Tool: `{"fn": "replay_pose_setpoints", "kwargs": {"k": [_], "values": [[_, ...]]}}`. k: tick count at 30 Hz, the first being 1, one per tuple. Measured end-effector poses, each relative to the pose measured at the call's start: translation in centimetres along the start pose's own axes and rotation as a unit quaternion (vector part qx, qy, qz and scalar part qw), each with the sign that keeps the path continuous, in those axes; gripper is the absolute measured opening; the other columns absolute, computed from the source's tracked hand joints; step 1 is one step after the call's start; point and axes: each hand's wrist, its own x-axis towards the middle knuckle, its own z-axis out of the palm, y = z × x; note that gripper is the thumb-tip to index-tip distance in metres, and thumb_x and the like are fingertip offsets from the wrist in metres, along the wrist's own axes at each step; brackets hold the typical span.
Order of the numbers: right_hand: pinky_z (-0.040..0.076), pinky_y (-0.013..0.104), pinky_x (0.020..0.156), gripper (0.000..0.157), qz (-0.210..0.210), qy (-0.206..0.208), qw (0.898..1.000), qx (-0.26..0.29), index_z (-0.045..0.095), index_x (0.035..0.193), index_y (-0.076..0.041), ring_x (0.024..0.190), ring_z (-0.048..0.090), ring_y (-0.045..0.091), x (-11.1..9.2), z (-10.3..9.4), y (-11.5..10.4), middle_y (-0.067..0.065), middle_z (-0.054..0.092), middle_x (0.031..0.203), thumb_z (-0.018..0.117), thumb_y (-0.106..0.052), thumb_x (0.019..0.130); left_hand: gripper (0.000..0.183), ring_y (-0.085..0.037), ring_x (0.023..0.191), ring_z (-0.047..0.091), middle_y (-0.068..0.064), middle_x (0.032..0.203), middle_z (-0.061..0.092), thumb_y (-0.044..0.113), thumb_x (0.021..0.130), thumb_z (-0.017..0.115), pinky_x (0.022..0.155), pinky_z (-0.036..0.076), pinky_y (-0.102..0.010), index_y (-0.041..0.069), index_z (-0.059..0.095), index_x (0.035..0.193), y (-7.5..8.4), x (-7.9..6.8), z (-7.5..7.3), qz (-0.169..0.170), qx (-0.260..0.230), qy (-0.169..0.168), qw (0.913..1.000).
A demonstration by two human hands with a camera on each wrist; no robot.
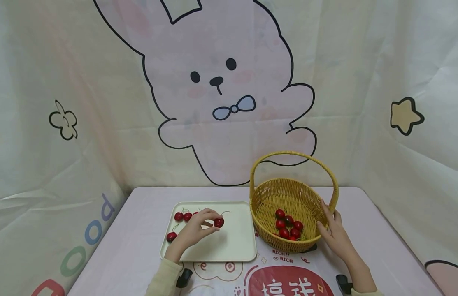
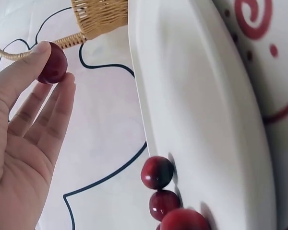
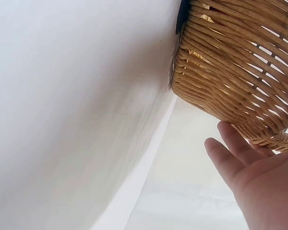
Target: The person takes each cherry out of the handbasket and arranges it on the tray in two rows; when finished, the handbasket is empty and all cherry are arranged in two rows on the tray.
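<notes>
Between thumb and fingertips, my left hand (image 1: 197,230) pinches a red cherry (image 1: 219,222) with a thin stem, held above the white tray (image 1: 240,246). Other cherries lie at the tray's left side, among them one cherry (image 1: 171,237) near its left edge; the hand partly covers this group. My right hand (image 1: 336,236) holds the right side of a wicker basket (image 1: 266,201), thumb at the rim and fingers along the outer wall (image 3: 245,62). Several red cherries (image 1: 284,233) rest inside the basket, under its tall arched handle (image 1: 288,153).
Tray and basket stand side by side on a table (image 1: 121,255) covered in pale cloth with red printed lettering. A dark flat object (image 1: 310,248) shows under the basket's front right. Behind the table hangs a curtain (image 1: 336,123) with a cartoon rabbit.
</notes>
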Motion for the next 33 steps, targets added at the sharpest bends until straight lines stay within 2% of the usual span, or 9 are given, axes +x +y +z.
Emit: {"fn": "replay_pose_setpoints", "kwargs": {"k": [15,19,26,33], "values": [[0.037,0.074,0.075,0.070,0.001,-0.001,1.000,-0.001,0.009,0.150,-0.022,0.110,0.037,0.063,0.0,0.0,0.1,0.036,0.014,0.140,0.050,-0.022,0.094,0.038,-0.012,0.085,0.059,0.004,0.096,0.062,0.008,0.071,0.078,0.077,0.052,-0.028,0.014,0.067,0.106,-1.6,-2.1,-1.7,-0.024,0.084,0.037,0.9955],[0.037,0.075,0.075,0.069,0.000,0.000,1.000,0.002,0.009,0.150,-0.021,0.110,0.038,0.063,0.0,0.0,0.2,0.037,0.014,0.140,0.050,-0.023,0.094,0.036,-0.012,0.084,0.058,0.004,0.095,0.060,0.009,0.070,0.079,0.077,0.052,-0.029,0.012,0.068,0.105,-1.7,-2.5,-2.1,-0.052,0.097,0.028,0.9936],[0.037,0.074,0.075,0.070,0.000,0.000,1.000,0.003,0.010,0.150,-0.020,0.110,0.038,0.063,0.0,0.1,0.1,0.036,0.014,0.140,0.051,-0.021,0.093,0.031,-0.015,0.086,0.059,0.004,0.091,0.060,0.009,0.071,0.079,0.080,0.050,-0.041,0.009,0.069,0.100,-1.8,-3.3,-2.7,-0.106,0.119,0.007,0.9872],[0.037,0.074,0.075,0.071,-0.001,0.002,1.000,-0.003,0.010,0.150,-0.022,0.110,0.038,0.063,0.1,0.0,0.1,0.034,0.015,0.141,0.051,-0.020,0.093,0.030,-0.016,0.083,0.056,0.009,0.089,0.060,0.012,0.067,0.082,0.073,0.048,-0.028,0.017,0.069,0.095,-2.7,-3.9,-3.1,-0.141,0.156,-0.008,0.9776]]}}
